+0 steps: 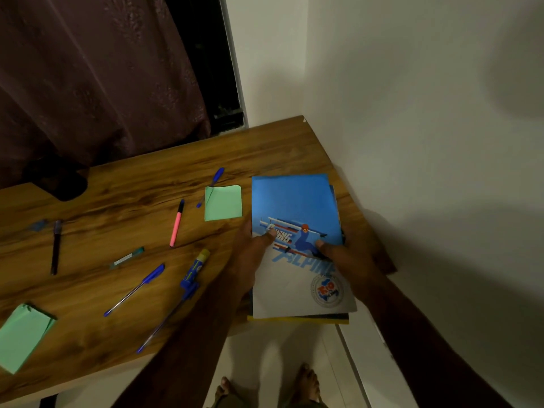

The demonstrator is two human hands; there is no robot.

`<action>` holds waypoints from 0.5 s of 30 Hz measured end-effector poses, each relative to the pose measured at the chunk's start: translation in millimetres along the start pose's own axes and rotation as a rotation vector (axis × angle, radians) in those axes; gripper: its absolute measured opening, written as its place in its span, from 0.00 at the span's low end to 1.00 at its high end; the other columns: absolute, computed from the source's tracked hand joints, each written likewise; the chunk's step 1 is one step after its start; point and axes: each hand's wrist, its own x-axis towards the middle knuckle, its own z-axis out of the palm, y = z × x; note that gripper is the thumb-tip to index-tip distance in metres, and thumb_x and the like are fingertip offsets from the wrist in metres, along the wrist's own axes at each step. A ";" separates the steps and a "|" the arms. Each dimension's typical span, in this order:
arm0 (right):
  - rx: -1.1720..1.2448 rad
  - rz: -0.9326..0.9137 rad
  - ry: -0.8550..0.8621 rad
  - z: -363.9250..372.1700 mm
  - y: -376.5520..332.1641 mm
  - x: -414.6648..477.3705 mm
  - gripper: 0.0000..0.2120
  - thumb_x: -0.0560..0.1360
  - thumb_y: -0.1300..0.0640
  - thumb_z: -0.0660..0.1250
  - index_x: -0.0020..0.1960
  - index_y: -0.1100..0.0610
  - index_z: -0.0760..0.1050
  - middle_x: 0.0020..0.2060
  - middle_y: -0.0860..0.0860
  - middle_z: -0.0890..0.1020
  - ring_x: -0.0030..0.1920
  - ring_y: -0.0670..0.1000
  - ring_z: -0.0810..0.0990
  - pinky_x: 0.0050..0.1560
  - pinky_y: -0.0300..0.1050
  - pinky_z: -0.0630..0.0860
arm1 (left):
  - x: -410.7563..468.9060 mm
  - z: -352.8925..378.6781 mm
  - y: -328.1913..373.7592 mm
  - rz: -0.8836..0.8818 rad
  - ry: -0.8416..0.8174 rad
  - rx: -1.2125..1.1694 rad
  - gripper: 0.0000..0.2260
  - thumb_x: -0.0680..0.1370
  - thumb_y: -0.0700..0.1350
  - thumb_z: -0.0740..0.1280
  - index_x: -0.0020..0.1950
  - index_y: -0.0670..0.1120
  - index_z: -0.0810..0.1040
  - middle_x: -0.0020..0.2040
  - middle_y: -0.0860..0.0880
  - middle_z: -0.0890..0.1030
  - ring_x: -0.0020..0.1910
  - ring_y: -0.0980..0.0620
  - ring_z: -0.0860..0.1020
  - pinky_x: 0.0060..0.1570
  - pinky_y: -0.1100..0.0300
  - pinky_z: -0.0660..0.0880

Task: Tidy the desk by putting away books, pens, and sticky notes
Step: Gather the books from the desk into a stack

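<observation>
Both hands grip the stack of books right of centre. The left hand is on its left edge and the right hand on its right edge, with thumbs pressed on the top cover. We judge this two-sided hold keeps the loose volumes squared as one load. The stack's near end overhangs the desk edge, likely to let fingers under.

Those fingers are hidden beneath the books. The volume count is unclear; only a yellow and a dark blue edge peek out.

Unsorted, left of centre:
- green sticky pad, with a blue pen at its left corner
- pink marker
- glue stick

The second pad is cut off by the lower left frame edge. A bluish item at far left is too blurred to name.
</observation>
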 end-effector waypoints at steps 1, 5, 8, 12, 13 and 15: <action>-0.045 -0.008 0.009 0.1 -1.6 0.7 0.10 0.78 0.59 0.70 0.58 0.56 0.75 0.42 0.51 0.85 0.38 0.51 0.85 0.35 0.44 0.80 | 1.8 1.9 -0.1 -0.019 0.029 0.034 0.15 0.78 0.44 0.70 0.64 0.46 0.75 0.53 0.40 0.85 0.43 0.42 0.85 0.42 0.46 0.83; -0.432 -0.157 0.131 -14.3 2.8 11.5 0.07 0.79 0.57 0.68 0.57 0.52 0.77 0.51 0.53 0.84 0.47 0.51 0.83 0.47 0.50 0.83 | 1.8 8.9 2.7 -0.085 0.107 0.174 0.19 0.81 0.42 0.65 0.71 0.41 0.68 0.61 0.38 0.80 0.53 0.40 0.82 0.48 0.53 0.78; -0.581 -0.162 0.228 -24.3 6.4 9.9 0.02 0.78 0.57 0.67 0.48 0.55 0.76 0.44 0.53 0.81 0.46 0.53 0.82 0.49 0.56 0.82 | 3.8 14.0 5.5 -0.102 0.112 0.220 0.17 0.83 0.42 0.62 0.70 0.40 0.68 0.60 0.39 0.79 0.50 0.43 0.82 0.40 0.61 0.74; -0.725 -0.097 0.232 -18.7 6.5 5.4 0.07 0.76 0.55 0.61 0.46 0.58 0.74 0.42 0.55 0.78 0.42 0.57 0.78 0.43 0.54 0.77 | 9.0 14.8 2.0 -0.077 0.109 0.298 0.18 0.83 0.42 0.62 0.73 0.42 0.64 0.61 0.47 0.76 0.49 0.49 0.78 0.46 0.61 0.72; -0.668 -0.093 0.232 -18.3 8.6 6.3 0.07 0.76 0.56 0.61 0.47 0.59 0.75 0.42 0.55 0.80 0.43 0.56 0.79 0.44 0.54 0.79 | 9.0 12.9 1.3 -0.084 0.101 0.305 0.18 0.83 0.42 0.61 0.72 0.42 0.65 0.62 0.48 0.75 0.50 0.48 0.78 0.49 0.59 0.72; -0.422 -0.051 0.205 -18.6 10.6 6.4 0.03 0.78 0.59 0.64 0.48 0.56 0.76 0.45 0.55 0.82 0.43 0.53 0.82 0.43 0.53 0.83 | 6.6 10.5 2.1 -0.123 0.081 0.318 0.17 0.84 0.42 0.60 0.72 0.41 0.66 0.62 0.50 0.74 0.54 0.45 0.78 0.54 0.57 0.72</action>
